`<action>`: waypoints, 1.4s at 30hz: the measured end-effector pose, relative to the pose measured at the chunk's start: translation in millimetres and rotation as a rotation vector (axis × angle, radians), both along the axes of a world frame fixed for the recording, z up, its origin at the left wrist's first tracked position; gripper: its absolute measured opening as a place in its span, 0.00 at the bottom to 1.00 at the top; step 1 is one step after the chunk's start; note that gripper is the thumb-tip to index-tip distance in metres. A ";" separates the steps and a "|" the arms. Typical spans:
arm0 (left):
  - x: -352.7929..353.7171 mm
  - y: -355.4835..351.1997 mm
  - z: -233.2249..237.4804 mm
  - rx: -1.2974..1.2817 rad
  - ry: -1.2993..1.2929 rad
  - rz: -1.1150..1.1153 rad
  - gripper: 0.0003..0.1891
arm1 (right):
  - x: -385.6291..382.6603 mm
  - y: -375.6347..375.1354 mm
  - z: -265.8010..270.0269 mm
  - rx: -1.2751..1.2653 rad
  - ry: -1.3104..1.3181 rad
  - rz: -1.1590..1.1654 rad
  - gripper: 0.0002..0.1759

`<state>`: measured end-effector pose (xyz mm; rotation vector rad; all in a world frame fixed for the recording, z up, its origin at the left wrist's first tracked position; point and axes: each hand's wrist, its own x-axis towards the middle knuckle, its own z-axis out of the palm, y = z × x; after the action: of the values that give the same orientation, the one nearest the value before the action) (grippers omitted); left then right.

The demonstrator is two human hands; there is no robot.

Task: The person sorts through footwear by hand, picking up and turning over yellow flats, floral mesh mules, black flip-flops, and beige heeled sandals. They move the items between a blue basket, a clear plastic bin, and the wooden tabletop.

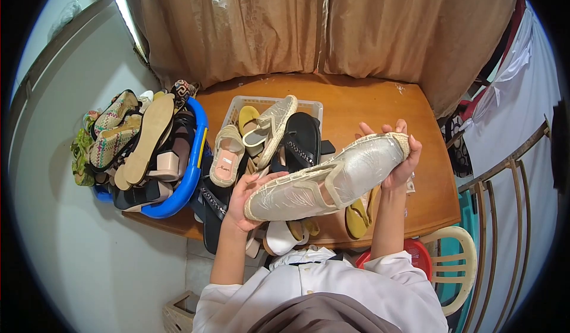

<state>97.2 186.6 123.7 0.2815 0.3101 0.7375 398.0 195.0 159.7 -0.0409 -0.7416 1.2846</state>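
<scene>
A silver espadrille (368,172) with a braided rope edge is held up in front of me, above the table. My left hand (240,199) grips its heel end. Around the toe end, the fingers of my right hand (408,165) are wrapped, with a few fingertips showing past the far edge. Behind the shoe, a white plastic basket (317,105) holds several shoes, among them a black sandal (301,140), a woven slide with a pink insole (226,161) and another silver espadrille (276,128). Part of the basket is hidden by the held shoe.
A blue tub (199,131) piled with shoes stands at the table's left edge. Yellow flats (357,219) and a white shoe (280,238) lie at the near side of the wooden table (380,104). A cream chair (466,256) and red stool (419,256) are at the lower right.
</scene>
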 end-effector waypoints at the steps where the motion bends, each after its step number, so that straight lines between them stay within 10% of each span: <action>1: 0.0 -0.7 1.5 -0.006 -0.003 -0.009 0.30 | -1.9 -0.7 1.0 -0.028 0.005 0.000 0.14; 15: 6.5 1.2 -5.9 -0.015 0.226 0.153 0.24 | -14.5 -5.5 9.4 -0.362 -0.044 -0.281 0.17; 29: 14.2 -8.8 17.3 0.316 0.391 -0.130 0.39 | -4.4 22.8 -22.9 -0.537 -0.071 -0.102 0.25; 35: 42.7 -11.6 10.4 0.289 0.349 0.079 0.37 | -40.4 -13.3 -35.8 -0.522 -0.322 0.068 0.31; 42: 94.4 -23.8 0.4 0.927 0.728 0.394 0.46 | -58.2 -25.9 -35.3 -0.504 -0.517 -0.017 0.42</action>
<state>191.6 162.8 124.1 1.4140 0.7130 1.1239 339.7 169.1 124.4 -0.8097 -0.8290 1.4342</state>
